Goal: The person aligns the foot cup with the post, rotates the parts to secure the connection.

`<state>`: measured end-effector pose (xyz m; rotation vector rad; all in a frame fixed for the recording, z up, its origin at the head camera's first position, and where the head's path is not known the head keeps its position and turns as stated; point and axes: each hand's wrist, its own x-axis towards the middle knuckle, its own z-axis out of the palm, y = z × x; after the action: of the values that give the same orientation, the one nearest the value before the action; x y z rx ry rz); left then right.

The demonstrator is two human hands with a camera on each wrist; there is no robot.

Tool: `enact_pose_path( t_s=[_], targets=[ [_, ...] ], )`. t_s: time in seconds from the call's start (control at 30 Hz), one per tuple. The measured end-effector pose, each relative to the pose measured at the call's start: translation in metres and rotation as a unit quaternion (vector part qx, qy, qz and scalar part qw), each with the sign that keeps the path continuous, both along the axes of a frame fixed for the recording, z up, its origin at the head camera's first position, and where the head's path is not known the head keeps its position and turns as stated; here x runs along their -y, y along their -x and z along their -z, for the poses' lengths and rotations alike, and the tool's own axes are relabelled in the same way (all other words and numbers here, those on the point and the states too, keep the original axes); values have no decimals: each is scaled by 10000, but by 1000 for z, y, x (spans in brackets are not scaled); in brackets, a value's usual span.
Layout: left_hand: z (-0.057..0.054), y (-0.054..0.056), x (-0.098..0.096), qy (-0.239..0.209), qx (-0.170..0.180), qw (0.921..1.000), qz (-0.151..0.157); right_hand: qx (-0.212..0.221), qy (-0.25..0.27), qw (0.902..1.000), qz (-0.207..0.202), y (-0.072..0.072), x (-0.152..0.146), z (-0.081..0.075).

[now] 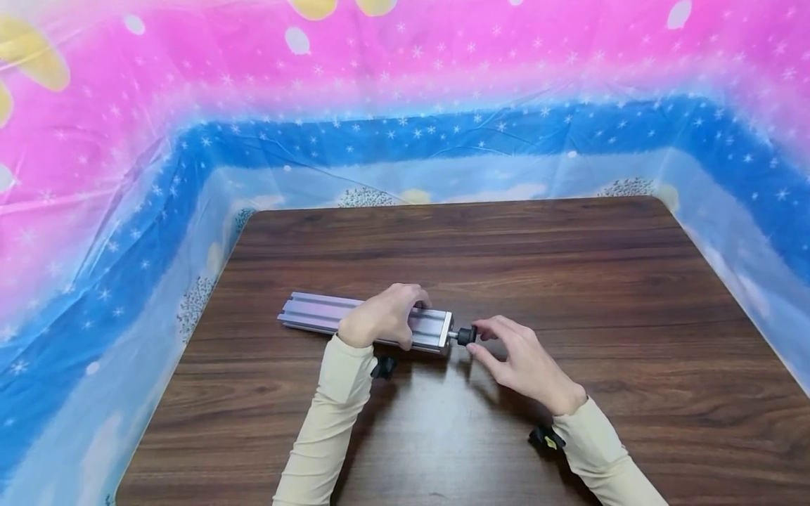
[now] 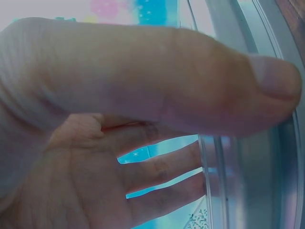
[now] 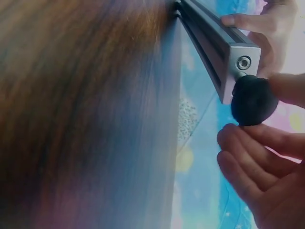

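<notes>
A silver aluminium profile (image 1: pixel 321 310) with long grooves lies on the table, pointing left to right. Across its top reaches my left hand (image 1: pixel 382 318), gripping it near the right end with the thumb on the near side and the fingers on the far side. An end plate (image 3: pixel 230 78) with a socket-head bolt (image 3: pixel 244 62) caps that end. Out of the plate sticks a short metal screw (image 1: pixel 453 335) carrying a round black knob (image 3: pixel 254 101). My right hand (image 1: pixel 528 358) pinches this knob between thumb and fingertips. In the left wrist view, the thumb (image 2: pixel 190 81) covers part of the profile.
Dark wood-grain table (image 1: pixel 519 246) underneath everything. A pink and blue patterned cloth (image 1: pixel 392 133) hangs around its back and sides. Black wrist-worn devices sit below the left cuff (image 1: pixel 344 369) and the right cuff (image 1: pixel 591 436).
</notes>
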<state>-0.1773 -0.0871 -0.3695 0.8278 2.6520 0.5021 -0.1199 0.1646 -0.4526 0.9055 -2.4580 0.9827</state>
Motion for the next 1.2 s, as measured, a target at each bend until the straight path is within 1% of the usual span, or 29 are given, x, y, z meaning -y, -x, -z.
enact_pose_path(
  t_s=[0.1, 0.33, 0.4, 0.47, 0.57, 0.67, 0.8, 0.9, 1.03, 1.13, 1.2],
  targets=[
    [-1, 0, 0, -7, 22, 10000, -25, 323, 32, 9994, 147, 0, 2, 0],
    [0, -1, -1, -21, 83, 10000, -51, 445, -307, 9971, 545, 1, 4, 0],
    [0, -1, 0, -39, 80, 9999, -50, 508, -251, 9970, 532, 0, 2, -1],
    [0, -1, 0, -39, 78, 10000, -40, 456, -171, 9979, 431, -2, 1, -1],
    [0, -1, 0, -20, 58, 10000, -26, 235, -45, 9996, 146, -3, -1, -2],
    [0, -2, 0, 26, 73, 10000, -23, -24, -27, 10000, -37, -3, -2, -1],
    [0, -2, 0, 28, 60, 10000, -10, -136, -22, 9999, -33, -1, -1, 0],
    [0, -1, 1, 1, 31, 10000, 2, -37, 10, 10000, 14, 0, 0, 1],
    [0, -1, 1, 17, 17, 10000, 27, 301, 47, 9995, 74, 2, 3, 2],
    [0, -1, 2, 31, 27, 10000, 18, 465, -118, 9986, 201, 3, 4, 3],
    [-1, -1, 2, -5, 39, 10000, -20, 500, -281, 9978, 328, 4, 4, 2]
  ],
)
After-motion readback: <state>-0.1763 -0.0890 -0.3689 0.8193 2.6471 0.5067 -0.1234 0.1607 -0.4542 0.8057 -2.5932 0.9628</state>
